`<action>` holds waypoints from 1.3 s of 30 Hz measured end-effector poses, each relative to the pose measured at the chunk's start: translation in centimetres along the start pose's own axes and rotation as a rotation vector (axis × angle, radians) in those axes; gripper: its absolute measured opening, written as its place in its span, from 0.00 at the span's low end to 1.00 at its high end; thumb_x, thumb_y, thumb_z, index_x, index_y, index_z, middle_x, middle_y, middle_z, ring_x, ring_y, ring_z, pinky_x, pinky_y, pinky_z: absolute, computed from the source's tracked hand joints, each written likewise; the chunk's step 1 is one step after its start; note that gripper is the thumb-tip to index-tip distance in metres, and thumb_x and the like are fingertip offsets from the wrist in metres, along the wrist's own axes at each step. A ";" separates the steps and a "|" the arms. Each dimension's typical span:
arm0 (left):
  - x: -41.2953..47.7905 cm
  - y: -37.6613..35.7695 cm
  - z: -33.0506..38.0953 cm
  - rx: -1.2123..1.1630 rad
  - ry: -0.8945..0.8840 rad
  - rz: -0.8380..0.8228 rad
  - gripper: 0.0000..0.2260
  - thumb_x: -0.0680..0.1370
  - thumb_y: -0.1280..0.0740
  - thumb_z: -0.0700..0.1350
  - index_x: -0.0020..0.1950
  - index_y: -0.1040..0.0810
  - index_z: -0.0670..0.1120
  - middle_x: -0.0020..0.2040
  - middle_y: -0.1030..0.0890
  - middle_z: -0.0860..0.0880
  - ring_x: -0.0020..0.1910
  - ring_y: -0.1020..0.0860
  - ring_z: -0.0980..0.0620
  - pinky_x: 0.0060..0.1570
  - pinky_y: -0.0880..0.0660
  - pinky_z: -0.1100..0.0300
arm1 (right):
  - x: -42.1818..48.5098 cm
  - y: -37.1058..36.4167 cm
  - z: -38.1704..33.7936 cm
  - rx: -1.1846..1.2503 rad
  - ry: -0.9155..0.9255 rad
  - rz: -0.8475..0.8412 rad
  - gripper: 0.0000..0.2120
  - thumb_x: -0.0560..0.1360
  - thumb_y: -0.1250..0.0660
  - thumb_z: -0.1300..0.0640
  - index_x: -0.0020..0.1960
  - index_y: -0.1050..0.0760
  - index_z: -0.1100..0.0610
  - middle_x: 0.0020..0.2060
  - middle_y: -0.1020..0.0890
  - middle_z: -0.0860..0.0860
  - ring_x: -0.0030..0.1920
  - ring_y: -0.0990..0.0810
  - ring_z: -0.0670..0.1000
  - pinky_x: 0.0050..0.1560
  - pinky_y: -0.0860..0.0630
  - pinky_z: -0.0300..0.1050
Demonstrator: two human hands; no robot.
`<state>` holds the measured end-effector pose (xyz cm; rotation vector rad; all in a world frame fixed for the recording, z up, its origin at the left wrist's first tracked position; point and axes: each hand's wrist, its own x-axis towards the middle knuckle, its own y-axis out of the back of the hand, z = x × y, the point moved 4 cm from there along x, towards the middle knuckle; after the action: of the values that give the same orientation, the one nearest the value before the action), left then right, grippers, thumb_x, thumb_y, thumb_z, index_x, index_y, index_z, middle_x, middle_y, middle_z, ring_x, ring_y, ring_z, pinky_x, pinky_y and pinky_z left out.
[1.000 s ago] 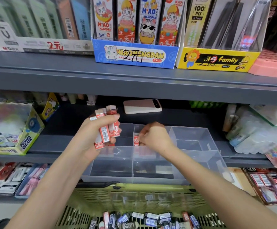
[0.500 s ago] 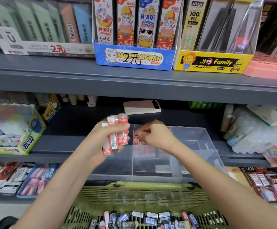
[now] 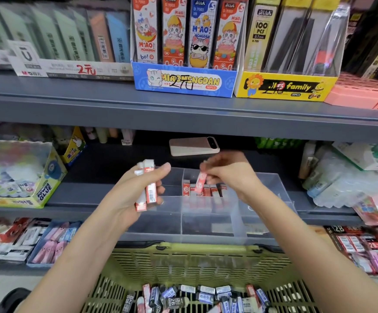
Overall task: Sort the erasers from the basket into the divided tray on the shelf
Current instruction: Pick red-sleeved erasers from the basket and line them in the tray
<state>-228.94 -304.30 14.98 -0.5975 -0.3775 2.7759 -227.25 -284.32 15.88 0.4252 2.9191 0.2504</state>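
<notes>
Right hand [image 3: 231, 175] in a pinch on blurred red eraser [image 3: 199, 182] over tray [image 3: 194, 240]; left hand [image 3: 136, 188] round half-hidden erasers [image 3: 151, 192].

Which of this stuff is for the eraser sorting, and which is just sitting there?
For the job: red erasers in left hand, one eraser in right hand, divided tray, green basket.
Just sitting: phone, glue box, cat box, yellow box.

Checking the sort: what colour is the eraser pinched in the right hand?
The eraser is red with white; head view, slightly blurred.

The basket [image 3: 183, 260] runs off the bottom edge, and the pinched red eraser [image 3: 200, 182] is motion-blurred
</notes>
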 end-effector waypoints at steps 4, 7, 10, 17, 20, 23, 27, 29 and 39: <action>-0.2 0.0 0.0 -0.133 0.065 0.062 0.21 0.56 0.22 0.49 0.41 0.27 0.46 0.27 0.25 0.48 0.25 0.25 0.54 0.21 0.29 0.65 | 0.8 -1.3 2.0 -0.342 -0.024 -0.022 0.09 0.71 0.28 0.65 0.40 0.29 0.59 0.26 0.22 0.56 0.21 0.23 0.46 0.28 0.23 0.41; -0.5 0.0 0.1 -0.235 0.130 0.044 0.16 0.58 0.23 0.44 0.40 0.24 0.43 0.28 0.24 0.46 0.25 0.25 0.53 0.22 0.28 0.64 | 1.2 -1.9 2.5 -0.398 -0.040 -0.013 0.03 0.72 0.31 0.66 0.45 0.22 0.63 0.32 0.19 0.59 0.27 0.19 0.48 0.37 0.18 0.44; -0.8 0.0 0.3 -0.316 0.158 -0.015 0.12 0.60 0.29 0.39 0.42 0.24 0.39 0.31 0.25 0.44 0.27 0.24 0.51 0.24 0.27 0.62 | 1.4 -2.6 2.8 -0.555 -0.004 -0.003 0.07 0.73 0.33 0.66 0.50 0.20 0.63 0.45 0.16 0.60 0.44 0.17 0.57 0.53 0.21 0.50; -1.6 -0.8 0.4 -0.286 0.157 -0.093 0.14 0.62 0.31 0.36 0.47 0.25 0.38 0.34 0.25 0.43 0.31 0.25 0.50 0.25 0.26 0.62 | 0.1 -3.0 1.4 -0.793 0.186 0.126 0.07 0.72 0.32 0.62 0.49 0.20 0.58 0.44 0.17 0.54 0.47 0.19 0.54 0.46 0.27 0.39; -1.8 -1.1 0.2 -0.089 0.083 -0.129 0.14 0.63 0.28 0.39 0.47 0.23 0.39 0.33 0.23 0.45 0.29 0.24 0.53 0.24 0.27 0.63 | -1.8 -3.2 -0.3 -0.302 0.217 0.032 0.08 0.76 0.34 0.52 0.42 0.20 0.54 0.34 0.18 0.47 0.35 0.23 0.48 0.36 0.28 0.40; -2.0 -1.9 0.0 0.097 -0.014 -0.180 0.18 0.62 0.27 0.43 0.50 0.23 0.41 0.35 0.19 0.48 0.33 0.20 0.55 0.27 0.25 0.62 | -4.2 -3.9 -1.6 0.050 0.149 -0.281 0.08 0.76 0.34 0.56 0.41 0.19 0.54 0.29 0.19 0.47 0.29 0.24 0.45 0.27 0.27 0.37; -2.0 -2.3 -0.4 0.129 -0.046 -0.133 0.18 0.64 0.27 0.48 0.50 0.23 0.44 0.38 0.18 0.47 0.35 0.18 0.54 0.28 0.24 0.63 | -4.7 -2.8 -1.8 0.198 0.111 -0.296 0.05 0.74 0.33 0.65 0.42 0.20 0.60 0.28 0.18 0.50 0.27 0.22 0.44 0.30 0.25 0.33; -1.8 -2.0 -0.5 0.073 -0.014 -0.088 0.14 0.70 0.30 0.50 0.51 0.24 0.44 0.37 0.17 0.45 0.33 0.19 0.53 0.24 0.25 0.63 | -3.4 -0.7 -1.6 0.266 0.107 -0.129 0.01 0.72 0.31 0.66 0.43 0.22 0.63 0.27 0.19 0.51 0.24 0.24 0.45 0.28 0.26 0.34; -1.3 -0.6 -0.3 -0.063 0.011 -0.054 0.06 0.77 0.35 0.43 0.49 0.24 0.40 0.33 0.19 0.45 0.29 0.22 0.54 0.18 0.36 0.67 | 1.0 -0.3 1.9 -0.407 0.035 0.033 0.03 0.71 0.29 0.64 0.42 0.22 0.65 0.26 0.21 0.54 0.21 0.23 0.43 0.24 0.27 0.33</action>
<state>-227.51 -304.10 15.39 -0.6079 -0.4734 2.7171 -227.87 -284.05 13.86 0.4030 2.7908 0.8430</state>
